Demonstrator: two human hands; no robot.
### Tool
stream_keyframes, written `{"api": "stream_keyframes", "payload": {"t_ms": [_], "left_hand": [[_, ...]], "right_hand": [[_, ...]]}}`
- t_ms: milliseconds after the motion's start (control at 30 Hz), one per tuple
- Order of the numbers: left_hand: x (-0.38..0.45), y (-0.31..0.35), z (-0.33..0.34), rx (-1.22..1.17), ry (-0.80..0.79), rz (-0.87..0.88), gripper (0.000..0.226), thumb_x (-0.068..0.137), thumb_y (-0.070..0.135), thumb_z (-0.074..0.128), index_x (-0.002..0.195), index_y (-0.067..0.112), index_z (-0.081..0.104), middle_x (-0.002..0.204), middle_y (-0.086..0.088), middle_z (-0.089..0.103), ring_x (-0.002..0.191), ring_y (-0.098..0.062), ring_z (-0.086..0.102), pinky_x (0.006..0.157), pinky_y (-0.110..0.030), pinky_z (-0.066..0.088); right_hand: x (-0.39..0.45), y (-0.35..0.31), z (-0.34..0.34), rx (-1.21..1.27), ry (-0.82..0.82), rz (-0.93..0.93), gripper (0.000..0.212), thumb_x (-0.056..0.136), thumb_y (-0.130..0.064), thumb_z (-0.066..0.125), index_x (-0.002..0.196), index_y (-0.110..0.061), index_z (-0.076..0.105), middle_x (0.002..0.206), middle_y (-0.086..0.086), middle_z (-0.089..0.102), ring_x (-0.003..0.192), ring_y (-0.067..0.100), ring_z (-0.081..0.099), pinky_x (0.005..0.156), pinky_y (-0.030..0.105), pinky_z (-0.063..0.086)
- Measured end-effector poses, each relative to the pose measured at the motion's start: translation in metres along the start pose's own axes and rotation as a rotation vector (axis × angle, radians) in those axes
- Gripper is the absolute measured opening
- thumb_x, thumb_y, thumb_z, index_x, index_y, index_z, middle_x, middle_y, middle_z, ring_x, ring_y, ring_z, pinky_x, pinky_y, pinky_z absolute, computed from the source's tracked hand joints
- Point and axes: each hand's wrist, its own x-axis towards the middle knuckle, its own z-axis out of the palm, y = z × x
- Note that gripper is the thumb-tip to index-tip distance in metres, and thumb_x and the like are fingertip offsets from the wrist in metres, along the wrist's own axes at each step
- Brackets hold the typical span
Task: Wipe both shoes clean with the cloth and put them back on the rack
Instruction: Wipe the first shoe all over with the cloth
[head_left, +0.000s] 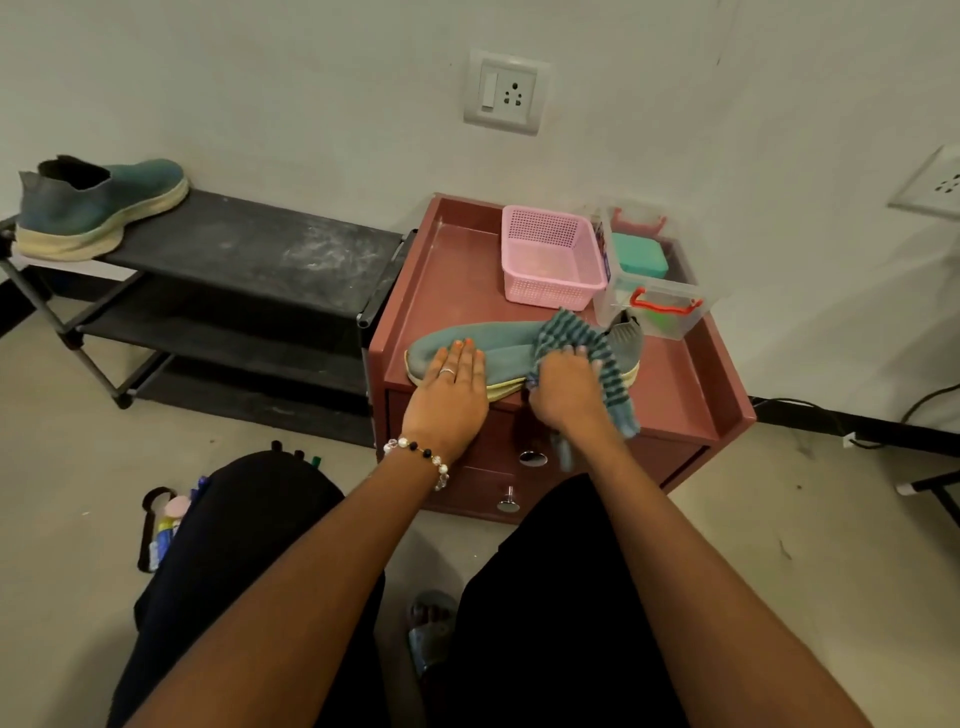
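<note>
Right hand: fingers curled round a bunched striped teal-and-grey cloth, pressing it on the rear half of the shoe; a loose tail of the cloth hangs down past the desk's front edge.
Left hand: fingers straight and flat, palm down on the toe half of the shoe, holding it steady; grips nothing.
Shoe in work: grey-green knit slip-on shoe with pale yellow foam sole, lying along the front edge of the desk, toe to the left, collar to the right.
Handling, shoe: judged light; knit upper soft and likely to dent under pressure; sole firmer, so the better place to take hold is the sole edge or the heel collar. Likely to slide on the smooth top unless pinned.
Handling, cloth: limp, light, bunches easily; best kept wadded in the palm.
Desk: low maroon cabinet with raised rim and round metal knobs.
On desk, behind shoe: pink perforated plastic basket; clear plastic box with red handles.
Second shoe: darker teal knit shoe with cream sole, upright at the left end of the rack's top shelf, well apart from the desk.
Rack: black fabric-shelved metal rack, just left of the desk.
</note>
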Motion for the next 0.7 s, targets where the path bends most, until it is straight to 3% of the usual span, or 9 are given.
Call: {"api": "stream_keyframes", "payload": {"t_ms": [100, 200, 267, 333, 433, 500, 567, 633, 700], "left_hand": [[0.000, -0.001, 0.002, 0.012, 0.043, 0.014, 0.073, 0.082, 0.011, -0.019, 0.148, -0.010, 0.005, 0.155, -0.030, 0.010, 0.146, -0.038, 0.011, 0.120, -0.046, 0.009], [-0.002, -0.005, 0.005, 0.062, 0.089, 0.060, 0.058, 0.094, 0.008, 0.000, 0.147, -0.010, 0.015, 0.153, -0.030, 0.019, 0.144, -0.036, 0.020, 0.119, -0.045, 0.017], [-0.002, -0.008, 0.009, 0.087, 0.118, 0.047, 0.062, 0.090, 0.007, 0.001, 0.145, -0.007, 0.027, 0.148, -0.026, 0.034, 0.140, -0.032, 0.033, 0.115, -0.042, 0.028], [0.000, -0.009, 0.012, 0.090, 0.175, 0.050, 0.059, 0.092, 0.007, 0.009, 0.144, -0.004, 0.033, 0.145, -0.023, 0.041, 0.136, -0.029, 0.040, 0.113, -0.040, 0.033], [-0.001, -0.006, 0.015, 0.066, 0.166, 0.063, 0.054, 0.096, 0.006, 0.008, 0.148, -0.007, 0.015, 0.153, -0.026, 0.024, 0.144, -0.032, 0.024, 0.119, -0.042, 0.020], [-0.001, -0.006, 0.010, 0.070, 0.113, 0.050, 0.055, 0.096, 0.007, 0.001, 0.149, -0.007, 0.007, 0.156, -0.026, 0.014, 0.146, -0.032, 0.015, 0.120, -0.041, 0.011], [0.000, -0.008, 0.005, 0.078, 0.052, 0.055, 0.051, 0.103, 0.013, 0.015, 0.150, -0.003, 0.004, 0.158, -0.023, 0.007, 0.147, -0.030, 0.009, 0.120, -0.039, 0.005], [-0.001, -0.009, 0.006, 0.075, 0.081, 0.064, 0.050, 0.102, 0.011, 0.019, 0.150, -0.004, 0.011, 0.157, -0.023, 0.013, 0.147, -0.030, 0.014, 0.119, -0.039, 0.011], [-0.001, -0.012, 0.012, 0.132, 0.154, 0.071, 0.056, 0.094, 0.005, 0.011, 0.145, -0.003, 0.032, 0.149, -0.023, 0.034, 0.140, -0.028, 0.034, 0.115, -0.037, 0.026]], "right_hand": [[-0.013, -0.002, -0.002, 0.201, -0.057, -0.219, 0.039, 0.086, -0.001, 0.049, 0.124, 0.002, 0.051, 0.138, 0.017, 0.045, 0.136, 0.029, 0.032, 0.115, 0.040, 0.015], [-0.017, 0.014, -0.008, 0.212, -0.118, -0.408, 0.064, 0.082, 0.008, 0.047, 0.144, -0.006, 0.037, 0.153, 0.009, 0.031, 0.144, 0.017, 0.021, 0.117, 0.034, 0.003], [-0.010, 0.032, -0.008, 0.019, -0.087, -0.400, 0.067, 0.082, 0.006, 0.050, 0.145, -0.011, 0.035, 0.153, 0.006, 0.032, 0.143, 0.016, 0.024, 0.117, 0.039, 0.003], [-0.008, 0.039, -0.008, -0.118, -0.003, -0.275, 0.055, 0.083, 0.000, 0.051, 0.136, -0.007, 0.043, 0.144, 0.009, 0.044, 0.137, 0.021, 0.035, 0.117, 0.046, 0.007], [-0.014, 0.005, -0.010, -0.150, 0.022, -0.129, 0.030, 0.088, -0.010, 0.050, 0.117, -0.005, 0.057, 0.123, 0.014, 0.058, 0.121, 0.030, 0.047, 0.111, 0.046, 0.023], [-0.019, -0.022, -0.009, -0.024, 0.002, -0.150, 0.026, 0.090, -0.012, 0.049, 0.112, -0.002, 0.059, 0.120, 0.017, 0.059, 0.118, 0.033, 0.047, 0.108, 0.043, 0.029], [-0.025, -0.037, -0.010, 0.127, -0.039, -0.233, 0.028, 0.090, -0.008, 0.049, 0.116, 0.001, 0.056, 0.123, 0.018, 0.056, 0.119, 0.034, 0.046, 0.106, 0.039, 0.030], [-0.028, -0.024, -0.010, 0.196, -0.066, -0.334, 0.036, 0.089, -0.006, 0.049, 0.124, -0.001, 0.053, 0.131, 0.016, 0.053, 0.124, 0.031, 0.045, 0.105, 0.034, 0.029], [-0.021, 0.005, -0.011, 0.158, -0.091, -0.401, 0.049, 0.087, -0.003, 0.051, 0.136, -0.007, 0.048, 0.144, 0.011, 0.046, 0.136, 0.023, 0.038, 0.110, 0.033, 0.023]]}}
